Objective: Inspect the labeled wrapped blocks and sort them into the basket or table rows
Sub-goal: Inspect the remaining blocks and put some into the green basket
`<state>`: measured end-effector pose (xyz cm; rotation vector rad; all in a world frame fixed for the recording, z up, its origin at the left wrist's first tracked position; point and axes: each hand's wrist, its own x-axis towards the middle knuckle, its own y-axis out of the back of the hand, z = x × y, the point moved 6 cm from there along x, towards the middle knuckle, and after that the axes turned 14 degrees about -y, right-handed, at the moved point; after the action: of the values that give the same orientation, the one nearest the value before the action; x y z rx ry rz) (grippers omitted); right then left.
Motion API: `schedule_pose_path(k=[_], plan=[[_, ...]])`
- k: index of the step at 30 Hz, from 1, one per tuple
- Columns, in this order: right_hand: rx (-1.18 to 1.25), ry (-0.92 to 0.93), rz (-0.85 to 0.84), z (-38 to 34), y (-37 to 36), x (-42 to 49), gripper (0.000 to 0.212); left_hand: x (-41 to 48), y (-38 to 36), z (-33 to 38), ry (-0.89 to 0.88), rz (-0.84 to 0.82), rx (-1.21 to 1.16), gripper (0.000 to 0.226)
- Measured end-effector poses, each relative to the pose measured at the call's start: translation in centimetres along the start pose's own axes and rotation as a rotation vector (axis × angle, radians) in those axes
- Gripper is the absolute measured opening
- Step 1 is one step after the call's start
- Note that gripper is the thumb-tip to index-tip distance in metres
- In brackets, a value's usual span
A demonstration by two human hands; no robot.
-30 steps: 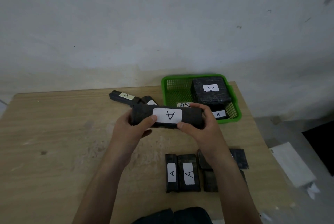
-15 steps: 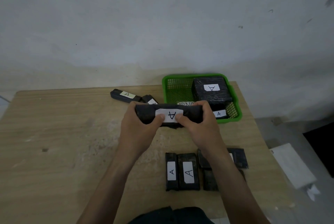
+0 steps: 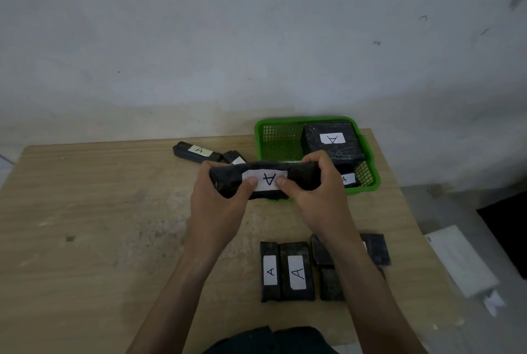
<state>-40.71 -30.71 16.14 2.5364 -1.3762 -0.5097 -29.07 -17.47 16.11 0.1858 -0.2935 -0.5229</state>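
I hold a long black wrapped block (image 3: 302, 176) above the table's middle, its white label with an upside-down "A" facing me. My left hand (image 3: 219, 205) grips its left end and my right hand (image 3: 319, 196) grips its right end; both thumbs press on the label. Behind it stands the green basket (image 3: 273, 139), with a large block labeled "A" (image 3: 332, 141) and a smaller labeled block (image 3: 348, 179) inside. Near me lies a row of blocks (image 3: 288, 271); two show "A" labels, and my right forearm covers part of the others.
Two more wrapped blocks (image 3: 196, 151) lie at the table's far side, left of the basket. The wooden table (image 3: 85, 225) backs onto a pale wall. White paper (image 3: 462, 259) lies on the floor to the right, beside a dark object.
My thumbs have slid inward along the held block onto its label, and the block has risen slightly toward the basket.
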Motion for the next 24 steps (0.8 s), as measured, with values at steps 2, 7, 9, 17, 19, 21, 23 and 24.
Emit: schedule_pose_path(k=[2, 7, 9, 17, 19, 21, 23, 24], plan=[[-0.012, -0.008, -0.03, 0.1, 0.0, 0.0, 0.036, 0.2, 0.0, -0.3, 0.039, -0.024, -0.026, 0.027], [-0.006, -0.015, -0.098, 0.1, -0.2, 0.1, 0.034, 0.2, 0.2, -0.4, 0.053, -0.023, -0.062, 0.026], [-0.002, -0.025, -0.027, 0.3, -0.2, -0.1, 0.034, 0.0, 0.0, -0.3, 0.02, -0.02, -0.034, 0.027], [0.065, -0.037, -0.052, 0.1, 0.2, -0.5, 0.034, 0.6, 0.5, -0.1, 0.008, -0.168, 0.01, 0.025], [0.051, -0.021, -0.048, -0.1, 0.2, -0.5, 0.034, 0.5, 0.5, 0.0, 0.0, -0.167, 0.01, 0.025], [0.026, 0.0, -0.009, 0.0, 0.2, -0.6, 0.034, 0.2, 0.3, 0.1, -0.006, -0.15, 0.028, 0.026], [0.017, 0.024, 0.012, 0.0, 0.2, -0.9, 0.034, 0.1, 0.2, 0.2, -0.011, -0.153, 0.034, 0.026], [0.02, 0.046, 0.012, -0.1, 0.2, -0.9, 0.034, 0.1, 0.3, 0.1, -0.015, -0.166, 0.017, 0.026]])
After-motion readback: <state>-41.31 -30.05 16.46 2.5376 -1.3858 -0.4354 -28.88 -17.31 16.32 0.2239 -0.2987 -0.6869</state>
